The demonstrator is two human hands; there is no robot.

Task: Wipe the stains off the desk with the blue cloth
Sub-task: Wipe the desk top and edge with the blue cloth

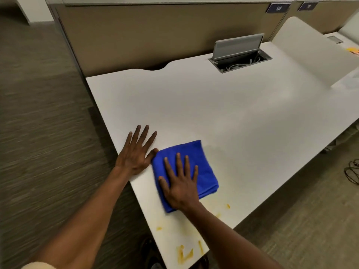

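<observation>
A folded blue cloth [202, 162] lies on the white desk [233, 113] near its front left corner. My right hand [180, 183] presses flat on the cloth with fingers spread and straight. My left hand [137, 152] rests flat on the bare desk just left of the cloth, its thumb touching the cloth's edge. Yellow-orange stains [186, 253] mark the desk near the front edge, below the cloth. Smaller yellow spots [228, 206] sit to the cloth's lower right, and another spot [159, 228] lies lower left.
An open cable box with a raised grey lid [238, 45] is set into the desk's back. A beige partition [155, 35] runs behind. A curved white divider [310, 51] stands at right. Black cables [352, 171] lie on the carpet at right.
</observation>
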